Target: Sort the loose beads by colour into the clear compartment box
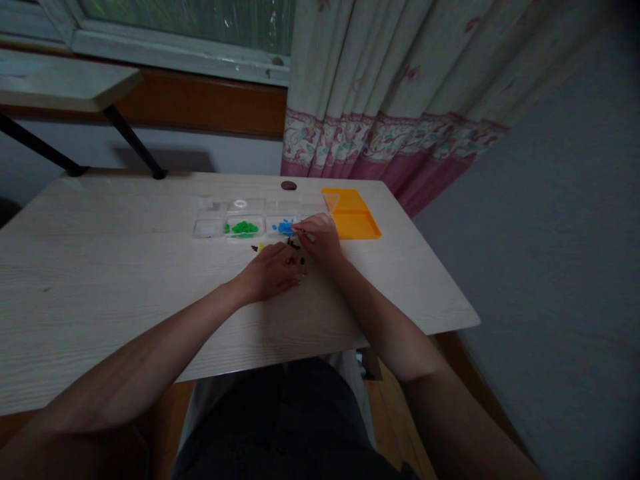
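A clear compartment box (pixel 220 215) lies on the pale wooden table (pixel 125 267). One cell holds green pieces (pixel 244 228), another holds blue pieces (pixel 284 227). My left hand (pixel 273 270) rests palm down on the table over a small scatter of dark and yellow pieces (pixel 259 248), its fingers curled together. My right hand (pixel 323 241) is just in front of the blue cell, with its fingertips pinched on a thin dark thing too small to name.
An orange tray (pixel 353 213) lies right of the box, close to my right hand. A dark round hole (pixel 289 185) sits at the table's back edge. Curtain (pixel 400 100) hangs behind; a shelf on black brackets (pixel 60 83) stands at far left.
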A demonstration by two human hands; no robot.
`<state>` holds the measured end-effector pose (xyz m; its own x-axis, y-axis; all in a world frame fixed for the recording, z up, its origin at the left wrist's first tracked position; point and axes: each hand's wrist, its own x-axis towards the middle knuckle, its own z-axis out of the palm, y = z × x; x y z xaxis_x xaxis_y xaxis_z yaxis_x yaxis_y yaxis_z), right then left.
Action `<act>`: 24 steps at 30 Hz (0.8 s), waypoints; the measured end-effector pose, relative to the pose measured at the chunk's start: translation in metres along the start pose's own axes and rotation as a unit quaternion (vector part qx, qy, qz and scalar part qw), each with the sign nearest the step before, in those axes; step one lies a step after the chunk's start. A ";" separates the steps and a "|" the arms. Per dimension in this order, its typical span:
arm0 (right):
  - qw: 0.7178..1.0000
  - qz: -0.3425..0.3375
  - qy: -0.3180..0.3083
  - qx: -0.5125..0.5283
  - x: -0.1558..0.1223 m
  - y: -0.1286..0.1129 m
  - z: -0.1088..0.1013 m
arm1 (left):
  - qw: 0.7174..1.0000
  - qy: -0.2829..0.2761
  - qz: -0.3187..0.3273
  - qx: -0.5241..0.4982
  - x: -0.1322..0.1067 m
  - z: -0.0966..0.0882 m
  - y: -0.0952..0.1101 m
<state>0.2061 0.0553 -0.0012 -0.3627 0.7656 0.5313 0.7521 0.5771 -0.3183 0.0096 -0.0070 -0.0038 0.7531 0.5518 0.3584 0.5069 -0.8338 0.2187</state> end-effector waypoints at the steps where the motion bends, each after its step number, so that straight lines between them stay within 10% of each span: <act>1: 1.000 0.001 0.001 0.001 0.000 0.000 0.000 | 1.000 -0.003 0.007 0.004 0.000 0.001 0.001; 15: 1.000 0.009 0.010 0.003 -0.001 0.007 0.001 | 0.994 0.045 -0.093 0.043 -0.009 -0.016 -0.026; 24: 1.000 0.010 0.025 0.014 0.000 0.005 -0.001 | 0.999 0.010 -0.009 0.030 -0.002 0.001 -0.012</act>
<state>0.2103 0.0575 -0.0017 -0.3190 0.7627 0.5627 0.7434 0.5695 -0.3506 0.0025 0.0020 -0.0083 0.7352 0.5654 0.3739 0.5447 -0.8211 0.1705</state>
